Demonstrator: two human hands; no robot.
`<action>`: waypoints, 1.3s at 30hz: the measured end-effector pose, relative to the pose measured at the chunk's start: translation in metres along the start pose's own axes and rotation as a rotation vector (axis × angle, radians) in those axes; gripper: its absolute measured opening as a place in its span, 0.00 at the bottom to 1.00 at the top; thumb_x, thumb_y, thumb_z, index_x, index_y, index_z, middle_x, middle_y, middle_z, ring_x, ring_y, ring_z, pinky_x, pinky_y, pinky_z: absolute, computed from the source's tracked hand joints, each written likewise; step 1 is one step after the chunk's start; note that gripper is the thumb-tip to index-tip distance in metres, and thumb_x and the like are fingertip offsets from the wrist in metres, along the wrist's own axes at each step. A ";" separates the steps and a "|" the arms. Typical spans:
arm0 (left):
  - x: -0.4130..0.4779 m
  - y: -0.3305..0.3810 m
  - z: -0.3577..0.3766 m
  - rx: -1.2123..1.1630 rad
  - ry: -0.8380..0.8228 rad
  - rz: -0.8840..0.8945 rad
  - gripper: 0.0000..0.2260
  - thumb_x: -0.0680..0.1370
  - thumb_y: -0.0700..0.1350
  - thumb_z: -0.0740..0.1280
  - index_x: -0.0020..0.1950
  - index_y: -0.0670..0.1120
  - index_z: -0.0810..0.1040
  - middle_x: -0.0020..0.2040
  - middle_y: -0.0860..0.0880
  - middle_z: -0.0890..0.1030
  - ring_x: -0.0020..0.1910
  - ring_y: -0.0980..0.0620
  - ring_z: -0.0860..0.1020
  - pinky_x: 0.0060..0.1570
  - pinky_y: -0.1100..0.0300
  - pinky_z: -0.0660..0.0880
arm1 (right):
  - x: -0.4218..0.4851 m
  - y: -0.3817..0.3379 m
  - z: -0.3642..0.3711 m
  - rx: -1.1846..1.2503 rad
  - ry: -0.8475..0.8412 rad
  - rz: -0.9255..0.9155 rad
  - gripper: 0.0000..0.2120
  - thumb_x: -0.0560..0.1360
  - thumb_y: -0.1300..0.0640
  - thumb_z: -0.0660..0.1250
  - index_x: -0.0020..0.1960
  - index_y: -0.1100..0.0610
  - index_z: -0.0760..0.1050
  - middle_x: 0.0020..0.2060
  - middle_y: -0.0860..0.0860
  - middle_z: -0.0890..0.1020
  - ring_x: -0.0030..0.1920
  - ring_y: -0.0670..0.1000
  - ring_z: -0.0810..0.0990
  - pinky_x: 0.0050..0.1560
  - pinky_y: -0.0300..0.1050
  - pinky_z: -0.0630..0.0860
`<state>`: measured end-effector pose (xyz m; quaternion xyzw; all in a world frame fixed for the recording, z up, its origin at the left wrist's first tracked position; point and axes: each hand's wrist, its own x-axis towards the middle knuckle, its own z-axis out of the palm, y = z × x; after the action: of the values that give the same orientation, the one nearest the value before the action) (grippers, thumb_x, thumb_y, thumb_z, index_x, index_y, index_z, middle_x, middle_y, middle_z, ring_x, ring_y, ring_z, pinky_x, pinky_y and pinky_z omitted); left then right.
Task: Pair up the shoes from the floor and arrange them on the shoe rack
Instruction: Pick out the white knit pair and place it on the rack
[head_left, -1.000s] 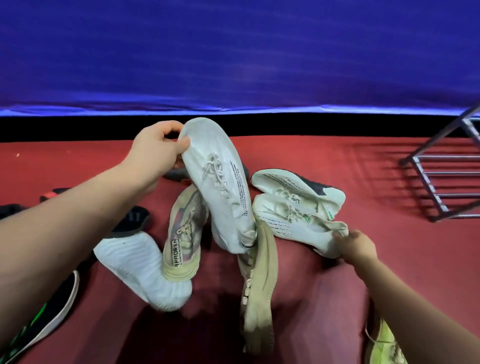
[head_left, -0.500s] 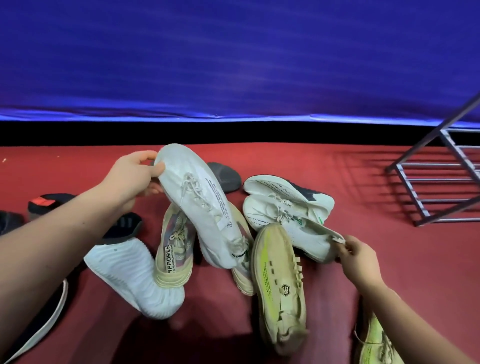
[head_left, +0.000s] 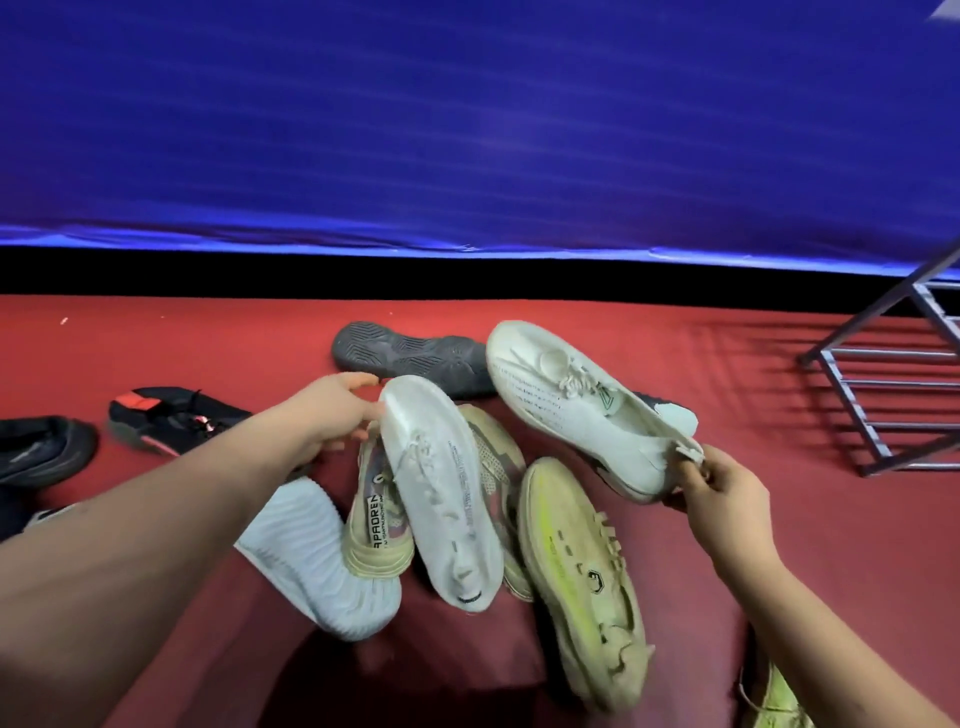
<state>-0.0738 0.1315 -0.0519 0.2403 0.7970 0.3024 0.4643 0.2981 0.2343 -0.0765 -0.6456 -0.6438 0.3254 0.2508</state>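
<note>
The red carpeted floor (head_left: 208, 343) carries a loose heap of shoes. At the back a dark grey shoe (head_left: 410, 358) lies sole up. To the left lie a black shoe with a red patch (head_left: 171, 415) and, at the frame edge, another black shoe (head_left: 36, 452). In the middle a white shoe with a ribbed sole (head_left: 322, 556) touches a beige sneaker with a printed tag (head_left: 376, 525). To the right, a beige sneaker with a yellow-green streak (head_left: 576, 566) lies on its side. A lime shoe (head_left: 774, 696) shows at the bottom edge. The metal shoe rack (head_left: 883, 354) stands at the right, well apart.

Blue curtain (head_left: 467, 114) behind red carpet (head_left: 156, 343)
</note>
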 end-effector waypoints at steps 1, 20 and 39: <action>0.001 -0.002 -0.007 0.003 0.050 -0.018 0.13 0.78 0.44 0.66 0.60 0.56 0.70 0.45 0.46 0.80 0.38 0.50 0.77 0.33 0.61 0.65 | -0.001 -0.010 0.003 0.020 -0.010 -0.031 0.07 0.75 0.53 0.62 0.42 0.51 0.78 0.30 0.49 0.82 0.37 0.56 0.84 0.45 0.60 0.80; -0.023 -0.041 -0.083 0.221 -0.100 -0.296 0.11 0.81 0.49 0.59 0.45 0.45 0.74 0.39 0.47 0.79 0.34 0.50 0.78 0.36 0.61 0.71 | -0.114 -0.105 0.158 -0.077 -0.566 -0.235 0.25 0.74 0.46 0.67 0.25 0.56 0.62 0.20 0.52 0.73 0.24 0.47 0.73 0.34 0.46 0.65; -0.047 -0.048 0.014 0.315 0.022 -0.303 0.11 0.72 0.44 0.70 0.42 0.42 0.69 0.33 0.46 0.74 0.40 0.43 0.80 0.48 0.52 0.80 | -0.017 -0.050 0.145 -0.848 -0.626 -0.303 0.30 0.70 0.35 0.62 0.64 0.54 0.72 0.54 0.56 0.75 0.61 0.60 0.70 0.62 0.50 0.66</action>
<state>-0.0453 0.0701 -0.0634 0.1840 0.8664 0.1034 0.4525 0.1579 0.2056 -0.1343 -0.4624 -0.8481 0.1742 -0.1912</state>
